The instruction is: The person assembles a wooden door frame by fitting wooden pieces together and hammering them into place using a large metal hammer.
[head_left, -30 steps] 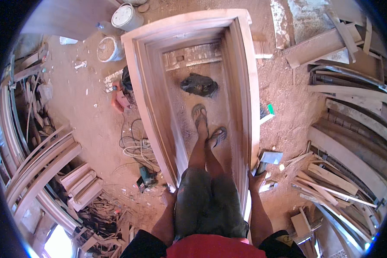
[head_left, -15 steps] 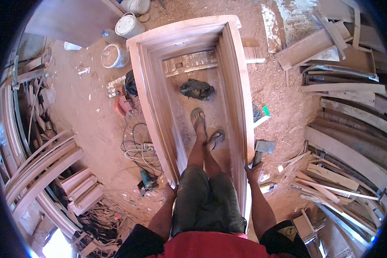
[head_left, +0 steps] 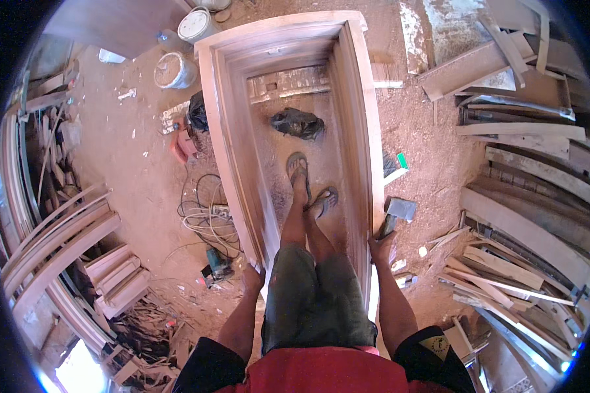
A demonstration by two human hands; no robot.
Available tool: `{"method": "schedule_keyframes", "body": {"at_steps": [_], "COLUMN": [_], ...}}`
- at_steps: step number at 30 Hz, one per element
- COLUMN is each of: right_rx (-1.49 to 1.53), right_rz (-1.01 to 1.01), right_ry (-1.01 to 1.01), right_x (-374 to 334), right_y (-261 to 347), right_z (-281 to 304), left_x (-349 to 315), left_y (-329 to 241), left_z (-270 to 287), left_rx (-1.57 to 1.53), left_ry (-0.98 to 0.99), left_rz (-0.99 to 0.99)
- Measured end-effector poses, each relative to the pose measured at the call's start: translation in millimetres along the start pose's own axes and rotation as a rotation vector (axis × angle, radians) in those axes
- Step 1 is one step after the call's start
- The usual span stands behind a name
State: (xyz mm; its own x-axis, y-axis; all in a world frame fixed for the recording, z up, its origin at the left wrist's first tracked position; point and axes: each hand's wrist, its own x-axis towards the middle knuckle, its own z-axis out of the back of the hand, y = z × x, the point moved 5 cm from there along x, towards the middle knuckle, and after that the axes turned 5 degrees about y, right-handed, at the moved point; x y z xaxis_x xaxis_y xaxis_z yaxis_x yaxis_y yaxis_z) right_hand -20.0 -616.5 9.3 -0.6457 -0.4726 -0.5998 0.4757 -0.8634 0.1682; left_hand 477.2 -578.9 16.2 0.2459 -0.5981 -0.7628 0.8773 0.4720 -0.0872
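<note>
I stand inside a long, deep wooden frame, its pale rails running along both sides of my legs. At its left rail, near my thigh, my left hand is closed on the edge; its fingers are partly hidden. Against the right rail, my right hand is closed round the dark handle of a tool with a flat grey rectangular head. The head points forward, beside the frame's outer face. A crumpled black plastic bag lies on the dusty ground inside the frame, ahead of my sandalled feet.
Left of the frame lie a tangled cable, a teal power tool and a reddish tool. Buckets stand at the far left. Timber is stacked on the left and right. A green-ended object lies right.
Both hands have shifted slightly forward and left in the view, the grey-headed tool moving with my right hand. The frame's far end sits higher in the picture, and the view itself has shifted somewhat.
</note>
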Motion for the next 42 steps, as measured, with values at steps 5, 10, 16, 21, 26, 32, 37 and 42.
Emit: {"method": "schedule_keyframes", "body": {"at_steps": [5,10,16,21,26,32,37,42], "right_rx": [0.013,0.009,-0.091,0.032,0.019,0.137,0.17,0.034], "right_rz": [0.047,0.045,0.06,0.099,0.147,0.125,0.154,0.104], "right_ry": [0.044,0.028,0.075,0.091,0.116,0.156,0.148,0.095], "right_x": [-3,7,9,17,14,9,8,23], "right_y": [3,-6,-9,-15,-6,1,-5,-31], "right_z": [2,3,0,0,4,4,-3,-9], "left_x": [4,-6,-11,-5,0,3,2,-6], "left_y": [21,23,15,24,21,23,26,-4], "left_z": [-13,-12,-4,-16,-13,-17,-13,5], "left_rx": [0.022,0.05,-0.021,0.047,0.035,0.049,-0.013,0.085], "left_ry": [0.049,-0.062,-0.005,0.07,0.155,0.058,0.074,0.151], "left_rz": [0.078,0.005,0.027,0.143,0.151,0.126,0.1,0.072]}}
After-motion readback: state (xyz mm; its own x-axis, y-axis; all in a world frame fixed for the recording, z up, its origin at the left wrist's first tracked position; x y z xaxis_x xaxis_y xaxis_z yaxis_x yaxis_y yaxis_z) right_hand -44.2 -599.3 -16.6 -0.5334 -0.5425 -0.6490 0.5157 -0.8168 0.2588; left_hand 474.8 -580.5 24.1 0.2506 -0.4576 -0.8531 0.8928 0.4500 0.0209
